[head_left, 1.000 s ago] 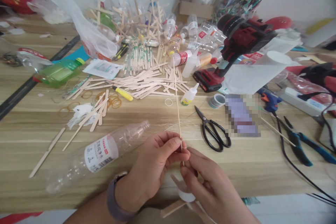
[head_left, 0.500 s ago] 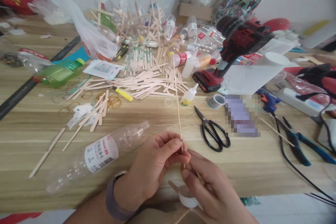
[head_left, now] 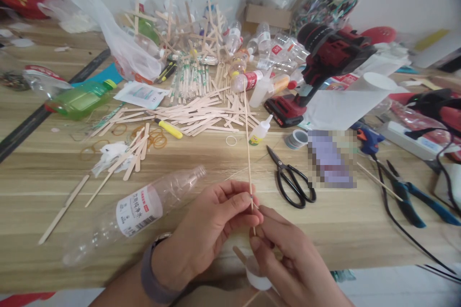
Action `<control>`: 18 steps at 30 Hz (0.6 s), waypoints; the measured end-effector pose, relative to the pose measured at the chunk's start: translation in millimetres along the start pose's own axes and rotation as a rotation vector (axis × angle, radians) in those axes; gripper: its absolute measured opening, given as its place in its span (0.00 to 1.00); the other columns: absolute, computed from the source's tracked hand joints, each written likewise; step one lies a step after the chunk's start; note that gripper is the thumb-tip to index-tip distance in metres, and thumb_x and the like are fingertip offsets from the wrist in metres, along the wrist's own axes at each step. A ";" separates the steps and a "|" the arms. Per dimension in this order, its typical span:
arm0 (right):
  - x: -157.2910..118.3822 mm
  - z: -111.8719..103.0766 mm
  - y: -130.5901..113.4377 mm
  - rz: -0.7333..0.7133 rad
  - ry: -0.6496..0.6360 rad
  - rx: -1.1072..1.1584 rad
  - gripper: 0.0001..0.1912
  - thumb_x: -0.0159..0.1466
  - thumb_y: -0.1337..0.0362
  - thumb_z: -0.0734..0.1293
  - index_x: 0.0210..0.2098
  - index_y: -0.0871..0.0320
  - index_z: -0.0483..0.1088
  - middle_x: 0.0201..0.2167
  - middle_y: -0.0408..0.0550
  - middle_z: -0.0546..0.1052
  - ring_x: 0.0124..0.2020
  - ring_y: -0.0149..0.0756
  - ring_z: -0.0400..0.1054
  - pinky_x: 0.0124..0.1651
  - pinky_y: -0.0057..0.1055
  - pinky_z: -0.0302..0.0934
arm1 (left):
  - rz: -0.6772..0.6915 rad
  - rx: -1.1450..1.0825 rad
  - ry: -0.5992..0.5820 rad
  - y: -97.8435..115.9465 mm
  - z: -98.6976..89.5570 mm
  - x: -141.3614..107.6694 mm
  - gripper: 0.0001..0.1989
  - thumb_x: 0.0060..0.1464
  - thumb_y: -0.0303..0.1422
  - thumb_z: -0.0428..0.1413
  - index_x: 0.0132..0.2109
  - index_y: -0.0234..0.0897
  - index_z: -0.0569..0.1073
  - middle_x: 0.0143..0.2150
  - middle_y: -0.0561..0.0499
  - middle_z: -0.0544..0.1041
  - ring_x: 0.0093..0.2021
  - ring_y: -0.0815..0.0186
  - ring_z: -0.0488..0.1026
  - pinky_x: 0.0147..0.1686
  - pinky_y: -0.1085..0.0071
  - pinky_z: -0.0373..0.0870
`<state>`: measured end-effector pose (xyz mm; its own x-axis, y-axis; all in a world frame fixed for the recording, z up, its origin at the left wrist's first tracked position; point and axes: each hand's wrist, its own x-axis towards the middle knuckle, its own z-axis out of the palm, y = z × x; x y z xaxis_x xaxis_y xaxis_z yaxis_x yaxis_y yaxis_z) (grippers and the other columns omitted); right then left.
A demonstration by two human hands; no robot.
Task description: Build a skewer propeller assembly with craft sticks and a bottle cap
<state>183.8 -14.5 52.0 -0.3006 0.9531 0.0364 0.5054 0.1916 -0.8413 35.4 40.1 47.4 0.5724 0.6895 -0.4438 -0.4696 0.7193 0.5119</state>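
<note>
A thin wooden skewer [head_left: 248,148] rises nearly upright from my fingers at the lower middle. Thumb and fingers of my left hand [head_left: 219,220] pinch it near its lower part. Just below, my right hand [head_left: 284,249] is closed on its lower end, the fingertips of both hands close together. Partly behind my right hand is a white ring-shaped piece [head_left: 257,280], with a flat wooden stick beside it. A clear plastic bottle [head_left: 139,208] lies left of my left hand. Black-handled scissors [head_left: 293,180] lie beyond my right hand.
Flat wooden sticks [head_left: 194,115] are heaped mid-table, near a glue bottle [head_left: 260,130] and a yellow cutter [head_left: 170,129]. A red drill [head_left: 324,62] stands behind. At right are pliers [head_left: 414,194] and a blue glue gun [head_left: 369,139].
The skewer's upper end has shifted slightly right and stands more upright. Both hands have moved a little, still closed on it.
</note>
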 end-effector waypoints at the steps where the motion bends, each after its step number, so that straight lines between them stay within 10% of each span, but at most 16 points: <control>1: 0.1 -0.4 -0.4 -0.006 0.002 0.003 0.12 0.62 0.74 0.56 0.25 0.55 0.50 0.26 0.42 0.64 0.30 0.31 0.61 0.34 0.28 0.57 | -0.004 -0.003 -0.003 -0.4 -0.3 -0.1 0.11 0.46 0.33 0.69 0.34 0.31 0.77 0.30 0.53 0.76 0.27 0.76 0.72 0.28 0.84 0.69; 18: -0.4 5.9 -0.5 0.006 0.020 0.093 0.12 0.61 0.72 0.57 0.24 0.55 0.51 0.25 0.41 0.62 0.26 0.30 0.57 0.28 0.26 0.54 | 0.012 0.017 -0.048 0.0 0.6 -0.1 0.13 0.45 0.36 0.69 0.29 0.30 0.78 0.24 0.52 0.75 0.24 0.75 0.69 0.27 0.80 0.66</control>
<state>178.9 -16.4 49.2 -0.2811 0.9588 0.0407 0.4295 0.1636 -0.8881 35.8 40.0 47.9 0.5981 0.6933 -0.4020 -0.4655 0.7089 0.5299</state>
